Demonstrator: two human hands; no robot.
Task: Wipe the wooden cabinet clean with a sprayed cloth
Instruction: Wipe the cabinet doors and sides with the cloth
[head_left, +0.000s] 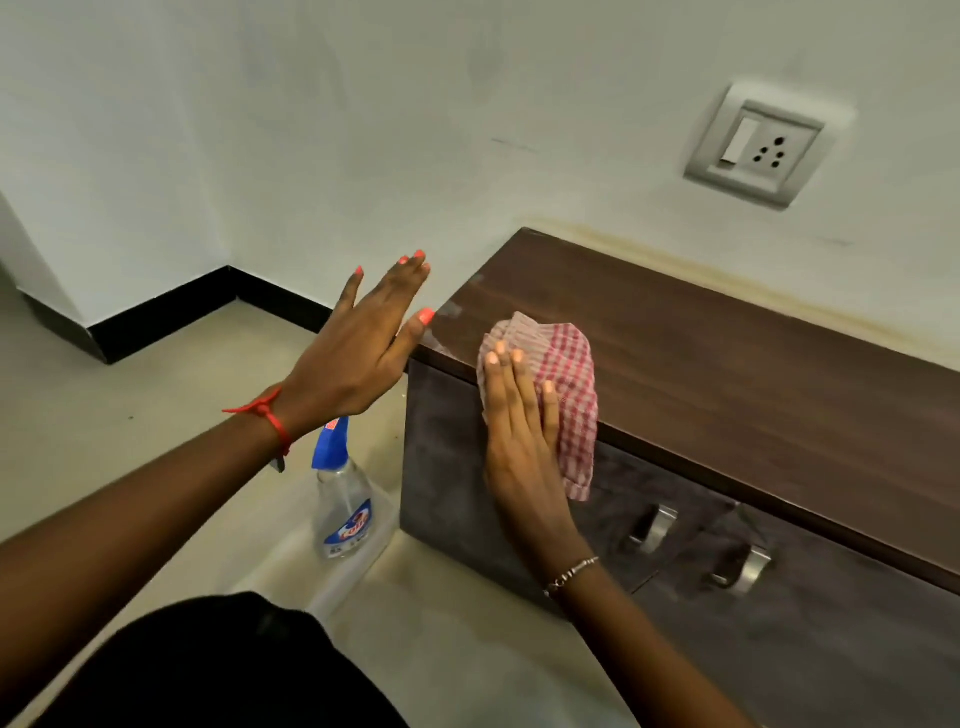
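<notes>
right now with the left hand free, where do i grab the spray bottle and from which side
Grip the narrow neck just under the blue trigger head of the spray bottle, coming down from above. It stands upright on the floor beside the cabinet, close under the open left hand, and the cabinet blocks its right side.

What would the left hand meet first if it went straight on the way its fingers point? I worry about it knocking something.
Probably only the wall. The left hand points up and away, beside the cabinet's left end; depth is unclear.
</notes>
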